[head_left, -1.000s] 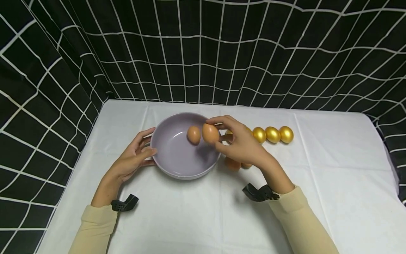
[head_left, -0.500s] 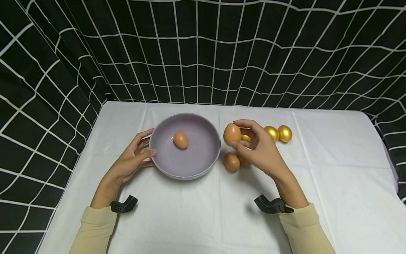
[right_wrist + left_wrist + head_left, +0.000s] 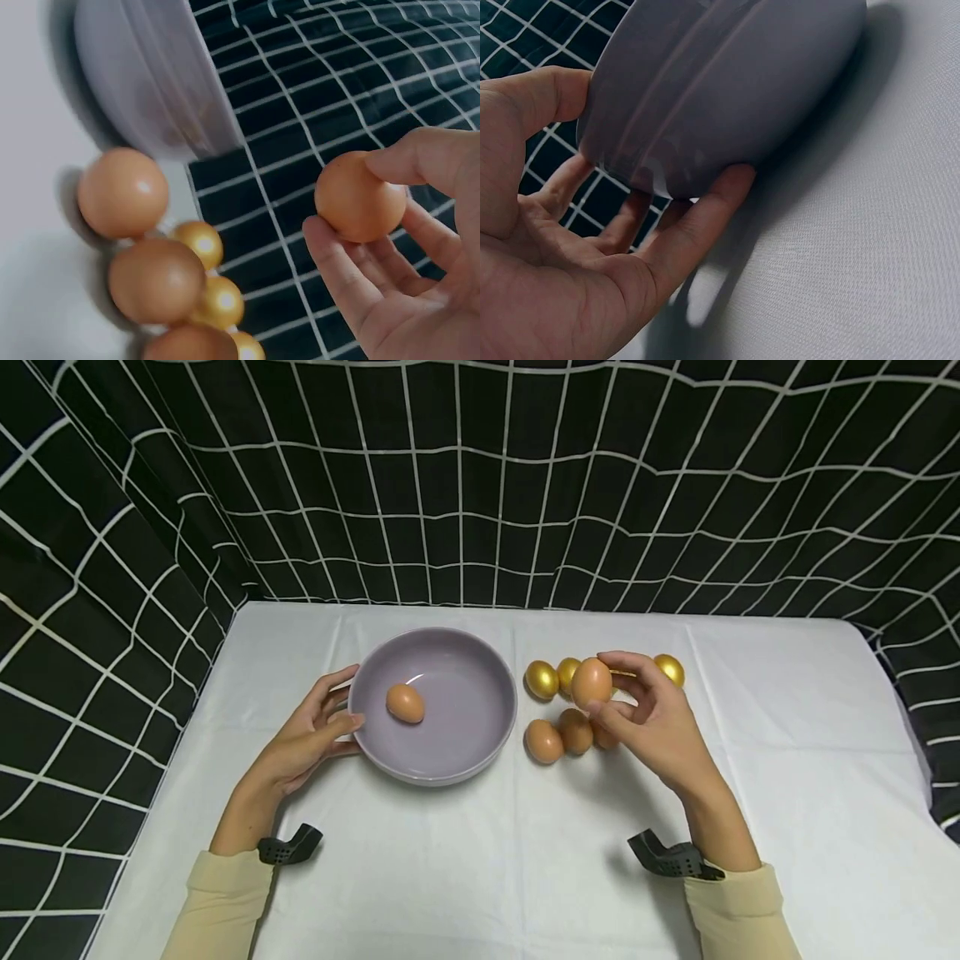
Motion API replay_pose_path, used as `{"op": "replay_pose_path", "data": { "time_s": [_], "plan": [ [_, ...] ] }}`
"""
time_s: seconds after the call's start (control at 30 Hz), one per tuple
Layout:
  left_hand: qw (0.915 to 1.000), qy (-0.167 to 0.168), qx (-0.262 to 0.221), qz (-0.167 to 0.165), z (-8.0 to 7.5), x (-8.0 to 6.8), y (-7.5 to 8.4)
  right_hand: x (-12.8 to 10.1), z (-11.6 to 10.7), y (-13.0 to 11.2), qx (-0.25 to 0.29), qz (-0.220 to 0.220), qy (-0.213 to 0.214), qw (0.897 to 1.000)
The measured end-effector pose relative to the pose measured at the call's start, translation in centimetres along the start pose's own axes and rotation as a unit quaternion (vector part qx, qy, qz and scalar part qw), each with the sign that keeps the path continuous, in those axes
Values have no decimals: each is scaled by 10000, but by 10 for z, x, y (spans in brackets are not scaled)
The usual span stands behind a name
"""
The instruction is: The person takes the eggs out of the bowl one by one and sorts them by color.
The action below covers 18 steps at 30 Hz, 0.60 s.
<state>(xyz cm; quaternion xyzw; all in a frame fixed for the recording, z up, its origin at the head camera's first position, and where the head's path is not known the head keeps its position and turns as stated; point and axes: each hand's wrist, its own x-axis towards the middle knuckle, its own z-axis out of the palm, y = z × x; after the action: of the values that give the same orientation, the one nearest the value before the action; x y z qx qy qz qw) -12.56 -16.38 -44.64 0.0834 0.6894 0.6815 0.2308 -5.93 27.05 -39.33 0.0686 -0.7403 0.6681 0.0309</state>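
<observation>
My left hand [image 3: 303, 742] holds the wide mauve bowl [image 3: 468, 718] at its left side, the thumb at the rim and the fingers against the outer wall [image 3: 727, 97]. One brown egg [image 3: 406, 703] lies inside, toward the bowl's left. To the right of the bowl, my right hand [image 3: 663, 731] pinches another brown egg [image 3: 592, 682] between thumb and fingertips. That egg is up above the table, over the rows of eggs. Below it, several brown eggs [image 3: 543, 741] lie in a row, the rightmost partly covered by the hand.
Behind the brown eggs runs a row of golden eggs [image 3: 542, 680], partly hidden by my right hand. A white cloth [image 3: 450, 868] covers the table. Black curtain with a white grid [image 3: 480, 485] stands along the back and sides.
My right hand has moved right with its brown egg, from over the bowl to over the egg rows. The egg in the bowl has rolled left. My left hand stays at the bowl.
</observation>
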Motion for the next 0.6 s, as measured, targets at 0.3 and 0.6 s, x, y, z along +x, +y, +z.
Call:
{"op": "replay_pose_path", "data": {
  "time_s": [0.3,0.6],
  "plan": [
    [10000,10,34,-11,1,0,0,-4,-24,2,-1443,-276,288,9887],
    [10000,33,31,-9,0,-1,0,-5,-39,10,-2542,-314,275,9663]
  ]
}}
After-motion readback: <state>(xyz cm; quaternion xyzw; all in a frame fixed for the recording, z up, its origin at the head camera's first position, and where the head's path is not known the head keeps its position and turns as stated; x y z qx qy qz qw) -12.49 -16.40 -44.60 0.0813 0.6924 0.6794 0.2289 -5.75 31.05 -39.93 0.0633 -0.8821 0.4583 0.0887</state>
